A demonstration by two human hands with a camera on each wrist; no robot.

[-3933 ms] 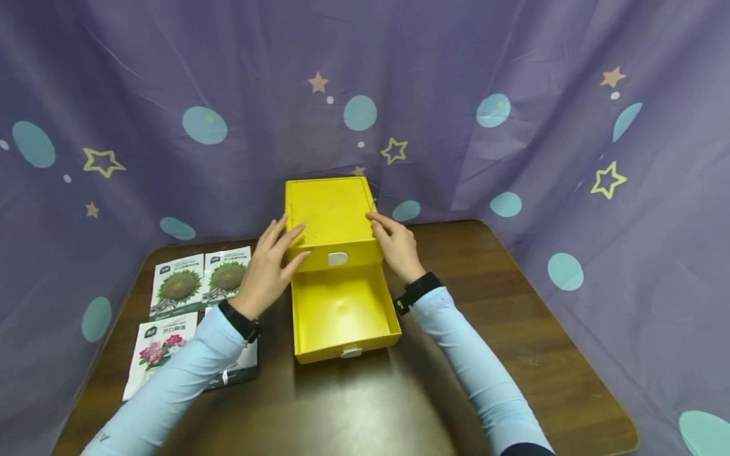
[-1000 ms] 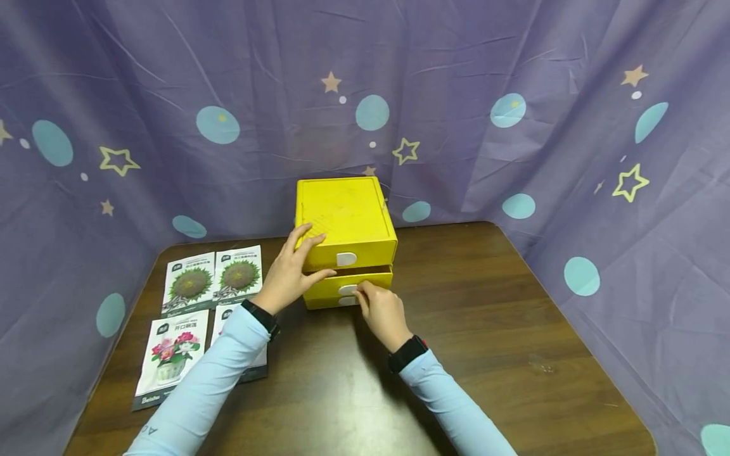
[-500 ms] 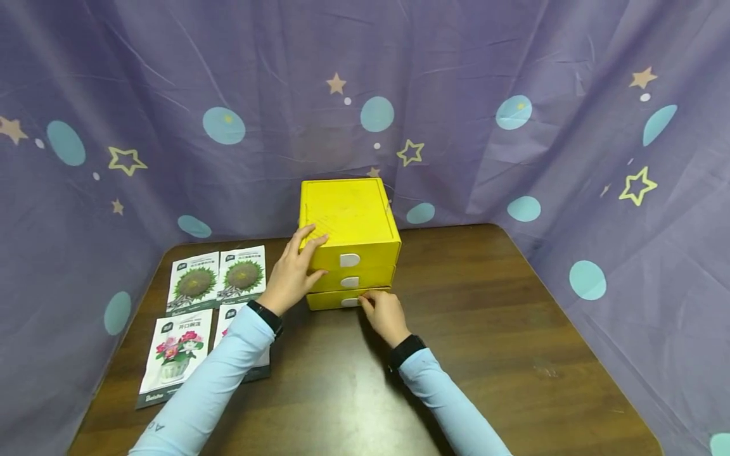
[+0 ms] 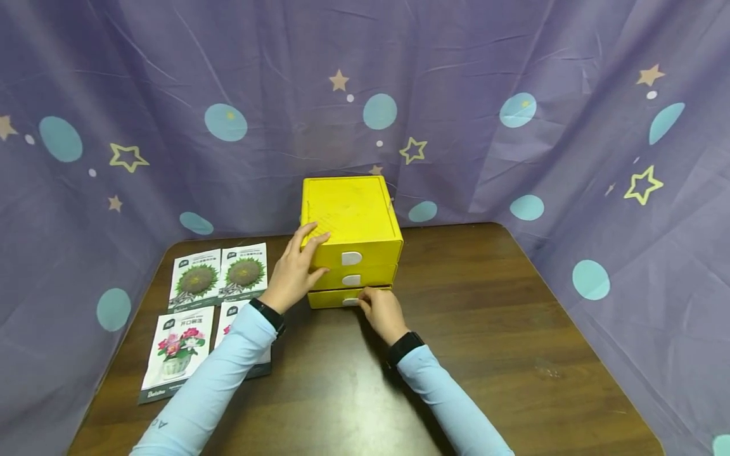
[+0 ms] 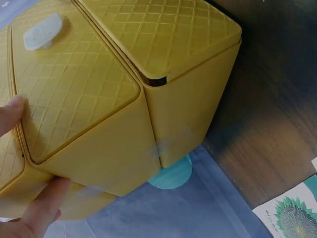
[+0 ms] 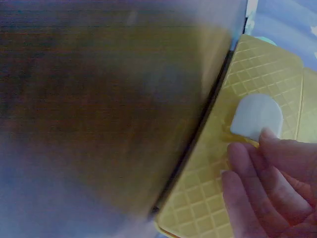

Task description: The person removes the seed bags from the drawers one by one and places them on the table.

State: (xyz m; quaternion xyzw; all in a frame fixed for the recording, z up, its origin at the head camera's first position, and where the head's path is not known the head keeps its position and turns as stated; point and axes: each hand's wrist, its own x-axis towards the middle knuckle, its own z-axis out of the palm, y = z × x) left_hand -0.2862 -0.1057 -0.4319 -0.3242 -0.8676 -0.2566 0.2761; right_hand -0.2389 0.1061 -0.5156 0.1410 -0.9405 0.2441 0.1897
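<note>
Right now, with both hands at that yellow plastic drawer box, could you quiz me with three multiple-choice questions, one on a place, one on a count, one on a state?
1. Where do the printed paper seed packets lie? A left of the yellow plastic drawer box B on its top C right of it
2. How many white handles show on the box front? A one B three C five
3. What does the right hand touch? A the box top B a packet C the bottom drawer front

Answers: 1 A, they lie left on the brown wooden table. 2 B, one per drawer. 3 C, fingers at its handle; the left hand rests on the box's top corner.
</note>
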